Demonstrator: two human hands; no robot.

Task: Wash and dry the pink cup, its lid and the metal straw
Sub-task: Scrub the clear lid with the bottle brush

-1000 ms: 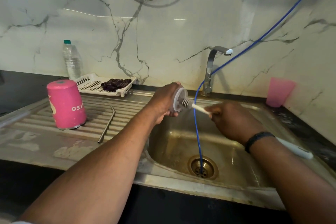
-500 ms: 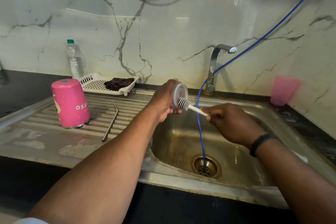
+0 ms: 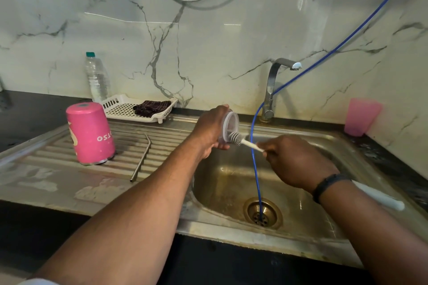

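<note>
L fingers [image 3: 209, 133] grip lid [image 3: 229, 126]; R fingers [image 3: 269, 148] pinch brush [image 3: 240, 141], bristles on lid.

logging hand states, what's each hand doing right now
Left hand: grips the lid over the sink.
Right hand: grips the handle of the brush, bristles against the lid.

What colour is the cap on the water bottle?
Green, on the water bottle at the back left; seen in the head view.
</note>
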